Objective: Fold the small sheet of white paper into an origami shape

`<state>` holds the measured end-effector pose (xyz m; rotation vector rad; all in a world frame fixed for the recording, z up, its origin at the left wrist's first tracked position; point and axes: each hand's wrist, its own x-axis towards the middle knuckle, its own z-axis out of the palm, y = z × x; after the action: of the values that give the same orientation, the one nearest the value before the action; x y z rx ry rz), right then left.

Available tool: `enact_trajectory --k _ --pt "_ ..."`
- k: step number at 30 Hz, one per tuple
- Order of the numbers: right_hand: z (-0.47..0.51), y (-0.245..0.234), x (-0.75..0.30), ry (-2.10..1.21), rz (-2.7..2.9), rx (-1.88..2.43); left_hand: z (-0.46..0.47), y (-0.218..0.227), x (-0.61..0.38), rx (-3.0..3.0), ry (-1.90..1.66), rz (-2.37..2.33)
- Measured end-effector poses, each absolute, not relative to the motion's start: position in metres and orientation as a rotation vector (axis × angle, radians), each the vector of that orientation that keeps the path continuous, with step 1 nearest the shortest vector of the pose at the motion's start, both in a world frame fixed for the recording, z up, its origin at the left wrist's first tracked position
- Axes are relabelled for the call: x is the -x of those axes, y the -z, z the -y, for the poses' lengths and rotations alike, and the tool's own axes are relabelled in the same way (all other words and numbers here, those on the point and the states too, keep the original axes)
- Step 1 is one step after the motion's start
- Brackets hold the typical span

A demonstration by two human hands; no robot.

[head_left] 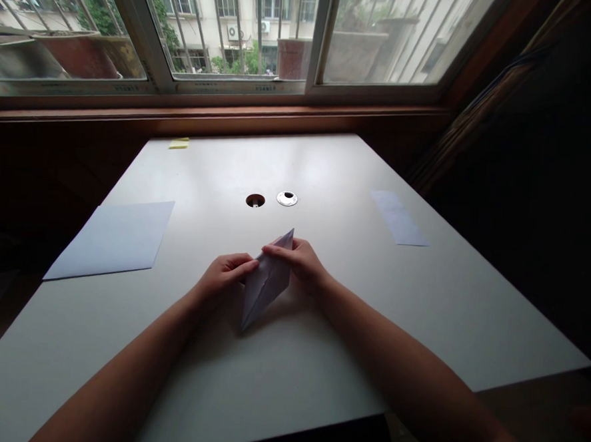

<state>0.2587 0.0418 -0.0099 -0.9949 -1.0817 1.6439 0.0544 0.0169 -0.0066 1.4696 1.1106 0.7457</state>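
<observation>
A white sheet folded into a narrow diamond, the folded paper [268, 283], is held between both hands over the middle of the table. My left hand [228, 270] pinches its left edge, thumb on top. On the upper right part, my right hand [300, 258] grips it with the thumb lying across the face. One point of the paper aims up and away from me, the other down toward the near edge. A crease runs along its length. The fingers behind the paper are hidden.
Flat white paper [114, 240] lies at the table's left edge. A paper strip [400, 219] rests on the right. Yellow sticky notes [179, 143] sit at the far left corner. Mid-table are a round cable hole [255, 200] and its metal cover [287, 198]. Beyond the white table [347, 357] is a window.
</observation>
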Motion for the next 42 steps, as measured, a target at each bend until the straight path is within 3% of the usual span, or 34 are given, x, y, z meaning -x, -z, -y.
enact_trajectory --k 42 --pt "-0.061 0.022 -0.267 -1.386 0.698 0.909 -0.017 0.012 -0.057 -1.446 -0.8 -1.142"
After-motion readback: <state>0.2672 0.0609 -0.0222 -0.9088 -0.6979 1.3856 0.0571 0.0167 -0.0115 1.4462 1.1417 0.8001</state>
